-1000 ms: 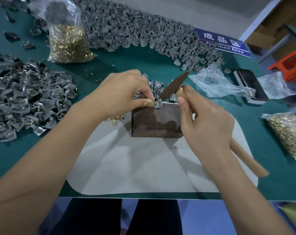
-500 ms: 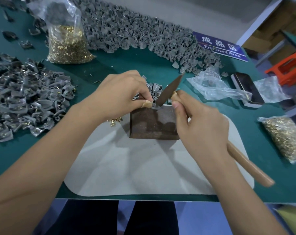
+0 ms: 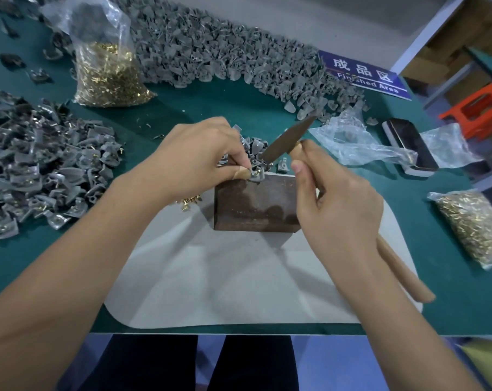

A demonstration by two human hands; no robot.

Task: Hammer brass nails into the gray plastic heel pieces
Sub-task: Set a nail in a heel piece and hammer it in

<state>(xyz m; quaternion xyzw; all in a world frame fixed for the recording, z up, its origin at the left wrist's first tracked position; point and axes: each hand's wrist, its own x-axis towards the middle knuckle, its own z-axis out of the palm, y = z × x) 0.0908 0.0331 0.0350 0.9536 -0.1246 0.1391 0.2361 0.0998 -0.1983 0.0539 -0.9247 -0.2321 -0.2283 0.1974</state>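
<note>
My left hand pinches a gray heel piece with a brass nail in it on the far edge of a dark metal block. My right hand grips a hammer's wooden handle close to the head. The dark hammer head slants up to the right, its lower end just above the heel piece. A small pile of loose gray heel pieces lies behind the block. A few loose brass nails lie left of the block.
The block sits on a gray mat over a green table. Heel piece heaps lie at the left and along the back. Nail bags stand back left and right. A phone and plastic wrap lie at the right.
The hammer head dropped onto the heel piece half a second ago and has risen slightly again. My left hand has kept its pinch on the piece at the block's edge.
</note>
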